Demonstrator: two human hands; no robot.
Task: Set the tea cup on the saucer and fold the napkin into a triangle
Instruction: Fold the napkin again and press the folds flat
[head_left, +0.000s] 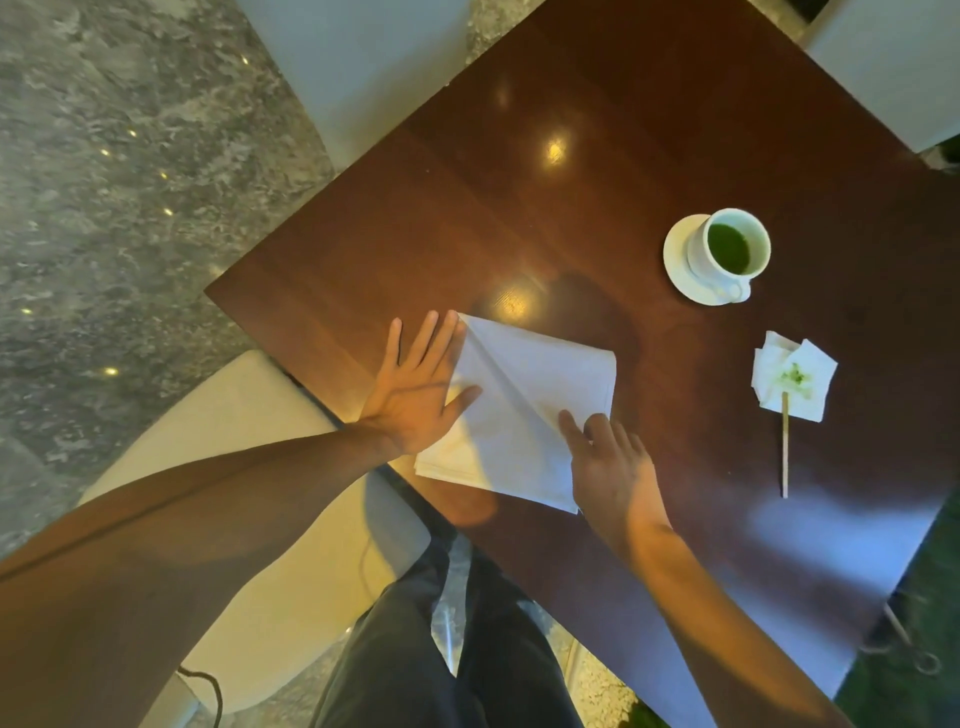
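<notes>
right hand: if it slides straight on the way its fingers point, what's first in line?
The right hand points up-left across the napkin; first in line is probably its raised diagonal fold, then the left hand.

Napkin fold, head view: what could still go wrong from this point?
The napkin overhangs the near edge of the table, so it may slip off as the left hand and right hand press it flat. The diagonal crease looks uneven, so the triangle may end lopsided. A wide sweep could reach the full tea cup on its saucer.
</notes>
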